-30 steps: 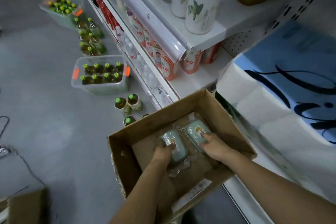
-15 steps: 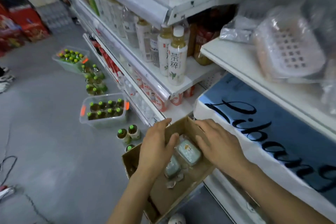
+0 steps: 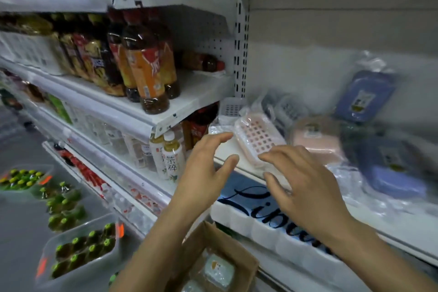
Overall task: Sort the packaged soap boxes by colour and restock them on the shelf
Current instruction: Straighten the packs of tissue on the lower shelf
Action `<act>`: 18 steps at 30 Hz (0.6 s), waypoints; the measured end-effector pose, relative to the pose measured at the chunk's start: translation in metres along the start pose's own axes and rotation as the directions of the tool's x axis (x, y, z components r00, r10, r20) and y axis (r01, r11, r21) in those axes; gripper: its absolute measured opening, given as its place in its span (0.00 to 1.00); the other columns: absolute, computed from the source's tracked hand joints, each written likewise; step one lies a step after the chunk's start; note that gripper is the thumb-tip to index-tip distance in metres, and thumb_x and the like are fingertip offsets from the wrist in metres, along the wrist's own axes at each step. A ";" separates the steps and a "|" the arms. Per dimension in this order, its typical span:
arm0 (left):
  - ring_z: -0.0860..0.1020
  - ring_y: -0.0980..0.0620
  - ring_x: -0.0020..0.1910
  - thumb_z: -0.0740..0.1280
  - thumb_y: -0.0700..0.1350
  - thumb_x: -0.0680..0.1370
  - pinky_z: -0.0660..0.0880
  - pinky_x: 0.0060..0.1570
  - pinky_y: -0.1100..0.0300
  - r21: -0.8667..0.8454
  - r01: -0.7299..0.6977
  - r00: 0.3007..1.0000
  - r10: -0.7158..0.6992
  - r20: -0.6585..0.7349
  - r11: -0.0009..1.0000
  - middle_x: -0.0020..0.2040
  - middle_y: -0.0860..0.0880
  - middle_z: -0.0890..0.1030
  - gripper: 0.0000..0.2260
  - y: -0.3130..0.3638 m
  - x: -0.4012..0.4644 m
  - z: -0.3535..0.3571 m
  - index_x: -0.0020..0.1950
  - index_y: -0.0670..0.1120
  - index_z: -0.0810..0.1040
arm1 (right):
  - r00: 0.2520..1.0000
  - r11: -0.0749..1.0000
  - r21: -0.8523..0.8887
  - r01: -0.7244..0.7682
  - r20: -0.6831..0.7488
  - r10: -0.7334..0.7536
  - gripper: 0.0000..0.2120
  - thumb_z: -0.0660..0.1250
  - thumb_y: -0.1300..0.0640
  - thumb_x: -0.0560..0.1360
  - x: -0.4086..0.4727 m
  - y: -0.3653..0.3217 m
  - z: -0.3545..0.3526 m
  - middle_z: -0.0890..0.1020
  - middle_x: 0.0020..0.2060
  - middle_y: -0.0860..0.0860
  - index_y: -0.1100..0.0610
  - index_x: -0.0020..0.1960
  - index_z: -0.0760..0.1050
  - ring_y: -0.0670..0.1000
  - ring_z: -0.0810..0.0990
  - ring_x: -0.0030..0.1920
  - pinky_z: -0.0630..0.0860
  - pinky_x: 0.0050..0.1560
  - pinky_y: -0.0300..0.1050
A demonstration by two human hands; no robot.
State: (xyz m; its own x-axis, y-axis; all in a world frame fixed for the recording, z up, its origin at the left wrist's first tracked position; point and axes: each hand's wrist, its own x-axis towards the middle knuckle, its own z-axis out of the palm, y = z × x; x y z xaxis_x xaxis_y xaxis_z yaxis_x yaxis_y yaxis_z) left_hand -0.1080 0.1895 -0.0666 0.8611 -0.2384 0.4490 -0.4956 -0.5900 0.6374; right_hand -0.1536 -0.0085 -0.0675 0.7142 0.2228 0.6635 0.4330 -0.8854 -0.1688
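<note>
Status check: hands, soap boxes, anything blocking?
Left hand and right hand open, empty. Pale green wrapped soap boxes in cardboard carton. Pink wrapped soap box ahead on shelf.

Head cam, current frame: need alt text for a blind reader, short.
Both bare hands, left hand and right hand, reach open and empty toward a pink soap box on the white shelf. Blue soap boxes lie further right; green ones remain in the cardboard box below.

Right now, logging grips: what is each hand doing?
Left hand: open, holding nothing.
Right hand: open, holding nothing.
</note>
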 end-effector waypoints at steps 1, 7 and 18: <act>0.66 0.67 0.64 0.66 0.49 0.80 0.57 0.61 0.80 0.018 -0.051 0.999 0.050 0.019 0.999 0.63 0.63 0.70 0.19 0.002 0.009 0.003 0.71 0.55 0.70 | 1.000 0.999 -0.050 -0.016 -0.026 0.014 0.15 0.60 0.51 0.74 0.001 0.007 -0.005 0.79 0.53 0.50 0.53 0.57 0.78 0.53 0.74 0.52 0.73 0.43 0.48; 0.62 0.48 0.75 0.74 0.39 0.70 0.57 0.74 0.42 0.498 -0.349 0.932 0.240 0.270 0.794 0.73 0.53 0.71 0.29 -0.017 0.062 0.032 0.70 0.54 0.73 | 0.859 0.816 -0.443 -0.372 0.167 0.483 0.41 0.59 0.27 0.68 0.032 0.038 -0.024 0.58 0.75 0.57 0.48 0.73 0.58 0.64 0.64 0.68 0.68 0.61 0.61; 0.75 0.53 0.65 0.61 0.63 0.76 0.60 0.72 0.44 0.228 -0.447 0.889 0.399 0.225 0.865 0.60 0.54 0.81 0.20 -0.012 0.091 0.042 0.60 0.54 0.80 | 0.689 0.689 -0.185 -0.701 0.073 0.721 0.27 0.61 0.38 0.74 0.037 0.073 -0.054 0.75 0.59 0.60 0.51 0.68 0.64 0.65 0.77 0.54 0.71 0.47 0.52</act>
State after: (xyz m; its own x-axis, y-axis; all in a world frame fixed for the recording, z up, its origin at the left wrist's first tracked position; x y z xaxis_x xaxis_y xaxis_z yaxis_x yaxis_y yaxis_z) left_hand -0.0186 0.1428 -0.0597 0.5927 -0.6209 0.5130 -0.7876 -0.5800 0.2081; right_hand -0.1252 -0.0873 -0.0159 0.8447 -0.4549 0.2821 -0.3041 -0.8415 -0.4465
